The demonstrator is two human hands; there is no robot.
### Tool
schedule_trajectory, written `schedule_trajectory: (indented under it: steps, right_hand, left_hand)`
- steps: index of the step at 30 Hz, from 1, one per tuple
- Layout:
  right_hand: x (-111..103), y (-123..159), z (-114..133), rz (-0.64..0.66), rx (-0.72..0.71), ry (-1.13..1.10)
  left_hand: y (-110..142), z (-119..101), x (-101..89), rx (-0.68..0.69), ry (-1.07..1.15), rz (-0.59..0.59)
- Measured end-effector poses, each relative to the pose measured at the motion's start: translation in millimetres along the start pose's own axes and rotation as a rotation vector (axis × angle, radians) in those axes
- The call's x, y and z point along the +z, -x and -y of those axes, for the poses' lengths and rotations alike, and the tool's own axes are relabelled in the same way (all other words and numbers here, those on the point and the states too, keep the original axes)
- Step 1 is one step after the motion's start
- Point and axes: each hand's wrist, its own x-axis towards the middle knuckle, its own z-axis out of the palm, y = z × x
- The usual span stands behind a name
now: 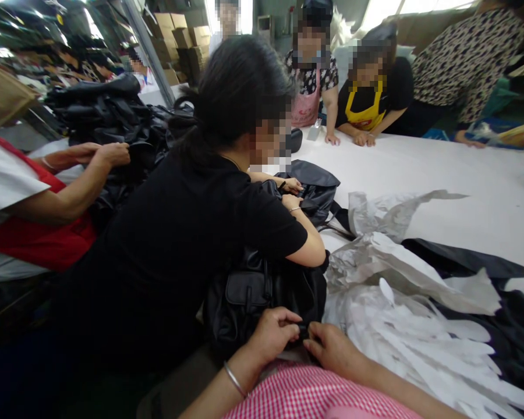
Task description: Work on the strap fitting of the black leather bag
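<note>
A black leather-look bag (247, 291) with a flap pocket lies right in front of me, at the near edge of the table. My left hand (274, 334), a bangle on its wrist, is closed with thumb and fingers pinching the bag's near right edge. Close beside it, my right hand (332, 344) is also closed, its bent fingertips on a small dark part of the same bag. Exactly which part sits between the fingers is hard to make out.
A person in a black shirt (201, 215) leans across at left, hands on another dark bag (312, 183). White strips (402, 331) and crumpled paper (384, 256) lie at right on the white table (441, 169). Black bags (109, 110) are piled at left.
</note>
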Motion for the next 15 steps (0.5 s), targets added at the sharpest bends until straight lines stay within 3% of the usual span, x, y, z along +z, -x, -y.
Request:
schedule_trajectory:
  steps: [4,9,12,15]
  right_hand:
    - [1.1,0.5,-4.4,0.087,0.031,-0.367]
    - [7.0,-3.6,-5.4,0.184,0.239,-0.774]
    - [12.0,-6.7,-6.2,0.178,0.26,-0.916]
    - [13.9,-8.0,-8.8,0.171,0.25,-0.909]
  left_hand:
    - [3.3,0.1,4.6,0.079,-0.086,-0.052]
    - [2.0,2.1,8.2,0.139,-0.169,-0.115]
    - [0.7,5.0,9.1,0.121,-0.153,-0.117]
    - [-0.2,7.5,10.0,0.076,-0.12,-0.106]
